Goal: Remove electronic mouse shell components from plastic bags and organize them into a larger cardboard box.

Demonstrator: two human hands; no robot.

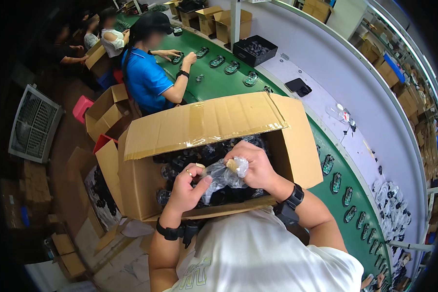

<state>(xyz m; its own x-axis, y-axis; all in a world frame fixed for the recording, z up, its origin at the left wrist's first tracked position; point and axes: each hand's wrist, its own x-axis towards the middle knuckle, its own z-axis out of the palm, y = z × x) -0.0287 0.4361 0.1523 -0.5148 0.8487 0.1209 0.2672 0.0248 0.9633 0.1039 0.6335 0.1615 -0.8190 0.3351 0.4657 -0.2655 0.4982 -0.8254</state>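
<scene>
A clear plastic bag point(218, 180) is stretched between my hands above an open cardboard box point(204, 121). My right hand point(252, 163) is closed on the bag's gathered end, where a tan patch shows. On the bag's other side, my left hand point(186, 187) pinches its edge between thumb and fingers. What the bag holds, if anything, I cannot make out. Beneath it, many dark parts in clear wrapping point(209, 155) fill the box. Its far flap stands up with glossy tape along the edge.
A green conveyor belt point(321, 141) carries several small devices with green circuit boards point(328, 164). A co-worker in a blue shirt point(148, 78) handles one at the far left. Beyond the belt are a black bin point(254, 50), a clear bottle point(338, 113) and a heap of plastic bags point(392, 209).
</scene>
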